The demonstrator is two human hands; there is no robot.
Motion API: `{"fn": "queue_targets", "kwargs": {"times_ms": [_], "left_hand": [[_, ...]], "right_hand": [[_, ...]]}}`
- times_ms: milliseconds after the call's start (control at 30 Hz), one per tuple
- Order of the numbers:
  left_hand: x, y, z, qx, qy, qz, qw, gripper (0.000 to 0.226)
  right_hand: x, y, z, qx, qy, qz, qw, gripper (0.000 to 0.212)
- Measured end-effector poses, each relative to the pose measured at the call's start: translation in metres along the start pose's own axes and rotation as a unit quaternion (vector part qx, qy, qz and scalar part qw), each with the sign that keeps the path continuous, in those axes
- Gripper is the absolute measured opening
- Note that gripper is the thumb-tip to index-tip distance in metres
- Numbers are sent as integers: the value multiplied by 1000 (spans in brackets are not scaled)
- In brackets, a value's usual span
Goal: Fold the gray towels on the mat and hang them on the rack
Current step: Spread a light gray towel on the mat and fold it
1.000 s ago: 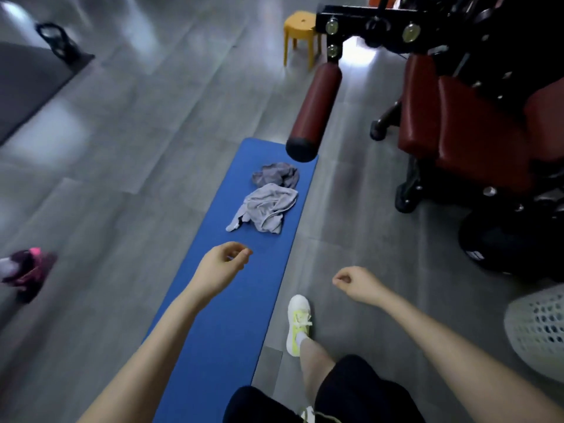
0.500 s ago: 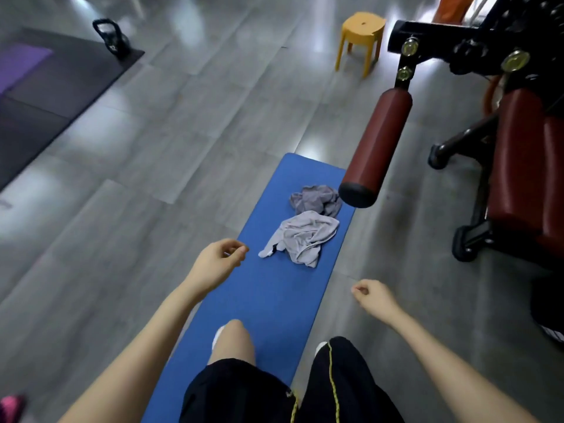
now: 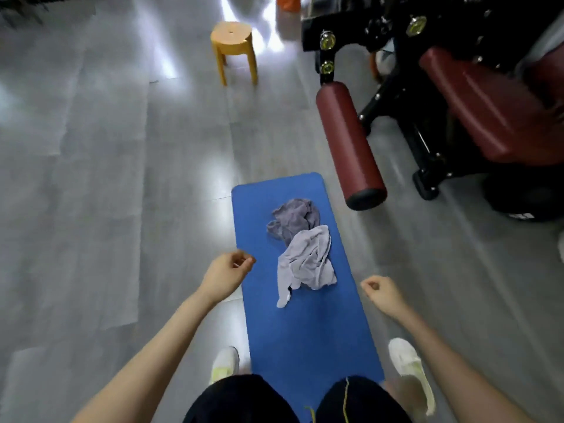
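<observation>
We hold our left hand [image 3: 227,274] and right hand [image 3: 383,293] forward, loosely curled and empty, flanking the crumpled gray towels [image 3: 308,261] on the blue mat [image 3: 305,337].

The two gray towels [image 3: 302,248] are soft, crumpled cloth on a matt blue foam mat [image 3: 308,337]. The gray floor [image 3: 122,178] is smooth and glossy, the yellow stool [image 3: 233,47] plastic.

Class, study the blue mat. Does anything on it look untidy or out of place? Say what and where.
Yes. On the far half of the mat, the lighter towel and the darker towel lie crumpled, not folded. The lighter one overlaps the darker one's near edge. Nothing else looks odd.
</observation>
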State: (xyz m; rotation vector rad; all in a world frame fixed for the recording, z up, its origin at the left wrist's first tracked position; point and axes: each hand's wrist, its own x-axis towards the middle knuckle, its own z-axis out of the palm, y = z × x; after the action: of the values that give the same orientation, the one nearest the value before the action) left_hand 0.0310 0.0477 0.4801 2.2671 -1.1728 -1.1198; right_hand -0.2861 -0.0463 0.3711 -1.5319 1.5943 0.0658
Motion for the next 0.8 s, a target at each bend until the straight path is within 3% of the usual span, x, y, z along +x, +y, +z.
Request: {"fn": "queue_targets", "kwargs": {"times_ms": [67,167,300,567,800], "left_hand": [[12,-19,-26,46,-53,37,997,19],[19,-42,-52,77,-107,80,988,17],[27,-70,-73,92,-162,124,975,15],[23,-113,-81,137,-206,174,953,18],[11,-154,-72,150,-199,222,943,16]], "right_hand": [[-25,-9,38,52,36,61,996,40],[-75,-52,78,66,46,99,992,25],[-114,-90,120,61,94,117,987,27],[-165,-126,185,94,144,157,973,18],[-202,-128,251,119,195,184,956,17]]}}
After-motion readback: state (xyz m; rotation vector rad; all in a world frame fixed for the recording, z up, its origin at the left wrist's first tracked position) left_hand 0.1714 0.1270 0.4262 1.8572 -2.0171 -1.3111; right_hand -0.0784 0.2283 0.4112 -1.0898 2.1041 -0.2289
